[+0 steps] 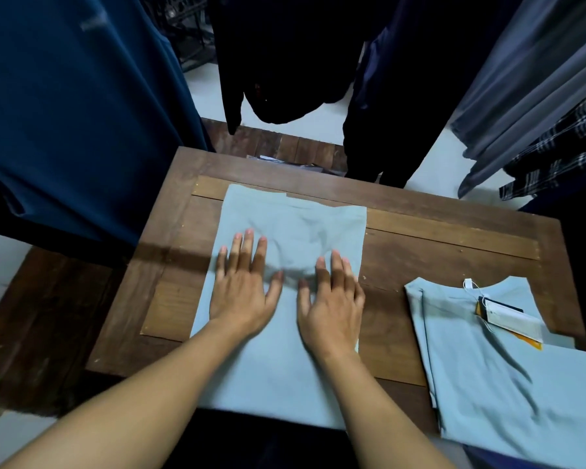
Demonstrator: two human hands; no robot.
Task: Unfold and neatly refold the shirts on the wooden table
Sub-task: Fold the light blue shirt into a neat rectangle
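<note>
- Under the fingers of both hands, the pale blue-grey folded cotton shirt (285,299) lies flat on the brown wooden table (437,252).
- Left hand (242,286) and right hand (332,302) press palms down, fingers straight and spread, gripping nothing.

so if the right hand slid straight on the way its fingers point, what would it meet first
Likely the wrinkled patch of the light blue shirt under it, just ahead of the right hand; beyond that only the shirt's far edge and bare wooden table.
</note>
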